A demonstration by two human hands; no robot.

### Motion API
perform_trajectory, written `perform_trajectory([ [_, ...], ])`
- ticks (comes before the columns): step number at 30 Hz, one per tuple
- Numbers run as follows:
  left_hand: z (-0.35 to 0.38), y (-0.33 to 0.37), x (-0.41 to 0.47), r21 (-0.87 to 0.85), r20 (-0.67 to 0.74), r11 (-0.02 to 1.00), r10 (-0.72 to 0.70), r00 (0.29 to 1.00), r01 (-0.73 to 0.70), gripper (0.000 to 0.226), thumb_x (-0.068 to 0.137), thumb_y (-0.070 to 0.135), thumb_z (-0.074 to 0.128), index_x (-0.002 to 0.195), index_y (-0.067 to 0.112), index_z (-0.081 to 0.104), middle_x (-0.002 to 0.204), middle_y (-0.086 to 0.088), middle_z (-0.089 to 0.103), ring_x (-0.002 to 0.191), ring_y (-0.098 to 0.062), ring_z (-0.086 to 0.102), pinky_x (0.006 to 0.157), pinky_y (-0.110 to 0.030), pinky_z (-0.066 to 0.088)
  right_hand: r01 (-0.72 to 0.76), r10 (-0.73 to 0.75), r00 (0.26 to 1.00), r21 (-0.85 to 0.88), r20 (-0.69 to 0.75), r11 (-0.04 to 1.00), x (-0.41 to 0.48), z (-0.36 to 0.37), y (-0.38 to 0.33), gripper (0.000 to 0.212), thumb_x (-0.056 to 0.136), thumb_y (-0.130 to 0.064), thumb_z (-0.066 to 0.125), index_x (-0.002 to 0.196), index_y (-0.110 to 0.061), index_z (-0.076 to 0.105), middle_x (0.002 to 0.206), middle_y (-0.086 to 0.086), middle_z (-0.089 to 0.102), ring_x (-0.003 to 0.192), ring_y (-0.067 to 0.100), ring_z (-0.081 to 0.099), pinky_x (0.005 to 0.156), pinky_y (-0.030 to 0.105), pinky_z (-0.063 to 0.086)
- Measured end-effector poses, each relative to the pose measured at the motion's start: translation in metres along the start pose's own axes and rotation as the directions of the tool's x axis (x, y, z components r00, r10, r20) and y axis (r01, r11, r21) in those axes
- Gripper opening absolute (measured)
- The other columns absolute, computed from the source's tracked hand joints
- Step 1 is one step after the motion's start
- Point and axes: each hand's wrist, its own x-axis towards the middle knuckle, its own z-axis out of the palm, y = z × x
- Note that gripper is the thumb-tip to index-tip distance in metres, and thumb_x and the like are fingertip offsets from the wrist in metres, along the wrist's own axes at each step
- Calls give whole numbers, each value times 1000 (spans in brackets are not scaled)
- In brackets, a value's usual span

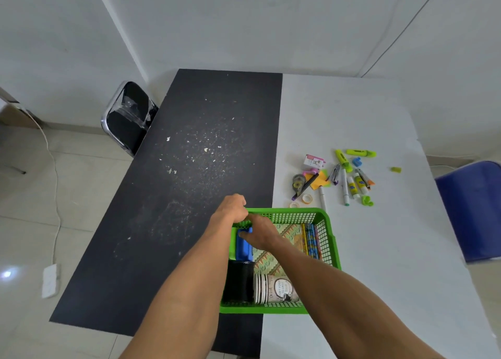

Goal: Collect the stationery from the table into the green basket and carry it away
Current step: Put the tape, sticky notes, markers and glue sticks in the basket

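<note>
From the head camera, a green basket (pixel 324 224) sits astride the seam between a black tabletop (pixel 189 185) and a white tabletop (pixel 379 250), close to the person. The left hand (pixel 230 209) is closed over the basket's far left rim, fingers curled around the mesh edge. The right hand (pixel 261 231) reaches across inside the basket with its fingers bent onto the top of a blue object (pixel 243 246) standing against the left wall; whether it truly grips that object or only touches it cannot be told. Also in the basket lie a patterned notebook (pixel 287 235), a row of pencils (pixel 311 239) along the right side, a black cylinder (pixel 238 281) and a stack of paper cups (pixel 273 289) at the near end. Beyond the basket, on the white top, loose stationery is scattered: yellow-green highlighters (pixel 360 152), glue sticks (pixel 357 185), white markers (pixel 344 187), tape rolls (pixel 307 198) and a small pink box (pixel 314 162). A black chair (pixel 128 117) stands at the far left, a blue chair (pixel 474 209) at the right.
</note>
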Motion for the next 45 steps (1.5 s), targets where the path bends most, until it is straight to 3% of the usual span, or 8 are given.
perform_trajectory([
  [6,2,50,-9,16,-31,998,64,998,-63,35,94,14,52,129,15,57,134,-11,54,119,-28,55,97,-33,46,20,-14,986,34,-166,999,-20,-50,30,39,84,-23,63,123,-15,60,116,10,67,107,29,60,84,34,47],
  [15,23,116,-12,21,-27,988,152,988,-151,38,95,14,51,133,14,55,138,-14,52,120,-31,54,99,-36,46,-142,197,926,188,-323,972,-43,-110,106,32,84,-22,64,115,-17,65,109,5,69,100,21,63,86,28,46],
  [29,52,139,77,19,85,984,174,981,-176,40,93,8,48,132,13,56,136,-12,53,116,-30,55,88,-33,47,-335,386,886,221,-256,916,22,-130,168,32,86,-19,61,118,-13,63,113,10,66,110,26,57,88,30,44],
  [34,59,133,111,-3,109,989,150,983,-150,34,92,10,49,124,12,60,126,-13,59,107,-29,60,87,-38,53,-368,423,878,249,-224,896,56,-130,178,31,87,-20,62,117,-12,64,114,10,66,107,25,59,85,26,43],
  [39,62,133,137,19,5,986,167,986,-167,29,91,9,46,111,11,66,108,-14,66,89,-32,63,70,-37,54,-391,459,852,277,-251,878,82,-130,190,31,87,-16,60,116,-12,65,114,9,67,106,26,61,84,25,43],
  [45,61,136,160,7,-111,980,197,974,-197,29,92,8,48,113,14,67,107,-13,67,90,-30,64,67,-35,53,-339,424,771,258,-475,905,102,-143,191,23,84,-8,53,100,-9,69,103,9,69,92,28,64,76,32,50],
])
